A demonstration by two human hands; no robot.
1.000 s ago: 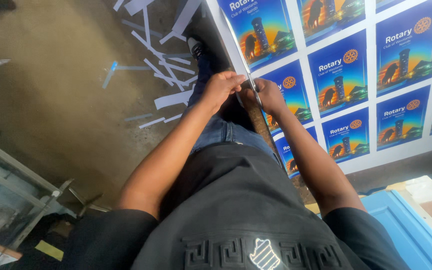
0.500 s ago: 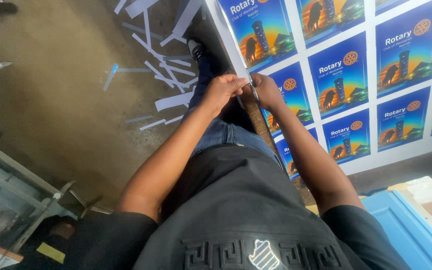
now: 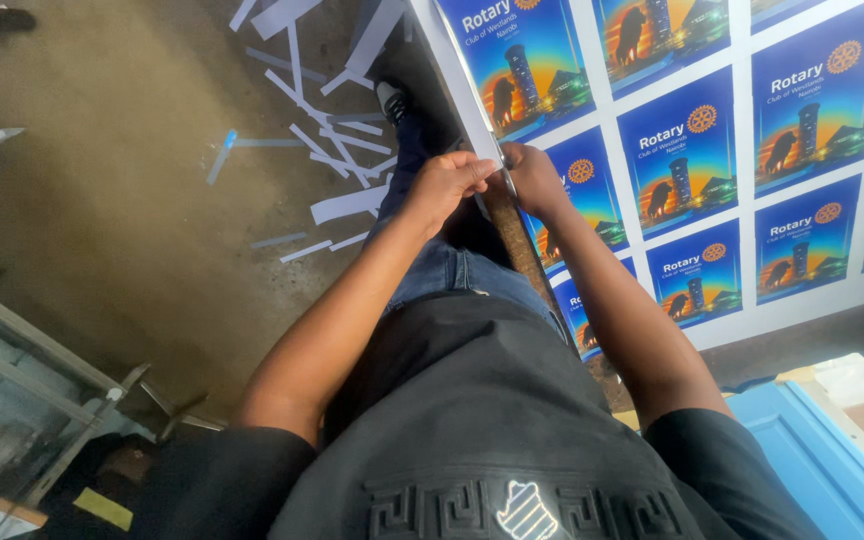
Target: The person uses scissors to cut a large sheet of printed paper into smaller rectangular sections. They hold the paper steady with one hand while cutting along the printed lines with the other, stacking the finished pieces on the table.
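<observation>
Printed sheet (image 3: pixel 712 150) edge at 12 o'clock | left hand (image 3: pixel 444 183) pinches white trim strip (image 3: pixel 452 75) | right hand (image 3: pixel 535 178) closed on blade, barely visible | risk: slip nicks fingers.

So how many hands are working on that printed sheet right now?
2: the left hand and the right hand, close together at the left edge of the printed sheet. No other person's hands show.
</observation>
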